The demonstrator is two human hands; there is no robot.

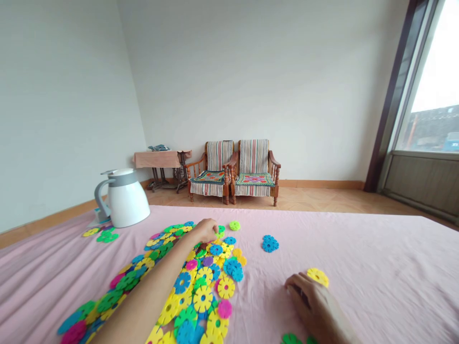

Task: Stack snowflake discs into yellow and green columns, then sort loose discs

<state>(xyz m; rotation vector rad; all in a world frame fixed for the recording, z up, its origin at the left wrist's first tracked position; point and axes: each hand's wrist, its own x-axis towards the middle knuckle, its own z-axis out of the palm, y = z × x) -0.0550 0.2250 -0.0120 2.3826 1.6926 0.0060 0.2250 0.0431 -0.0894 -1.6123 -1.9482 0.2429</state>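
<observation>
My left hand [207,231] reaches over the far part of a big pile of flower-shaped plastic discs [203,298]. Its fingers are closed and bent down beside a green disc [221,229]; whatever is in them is hidden. On the cloth to the right rests my right hand [313,298], with its fingers curled together and the fingertips turned under. Just past its knuckles lies a yellow disc [318,276], partly covered by the hand. At the bottom edge, a green disc [290,338] shows near my right wrist. My left forearm hides part of the pile.
Small groups of blue discs [270,243] and green discs [107,236] lie apart on the pink cloth [380,258]. A white and grey jug [129,203] stands at the back left. Beyond the table are two wooden armchairs [254,162] and a cloth-covered stand [156,159].
</observation>
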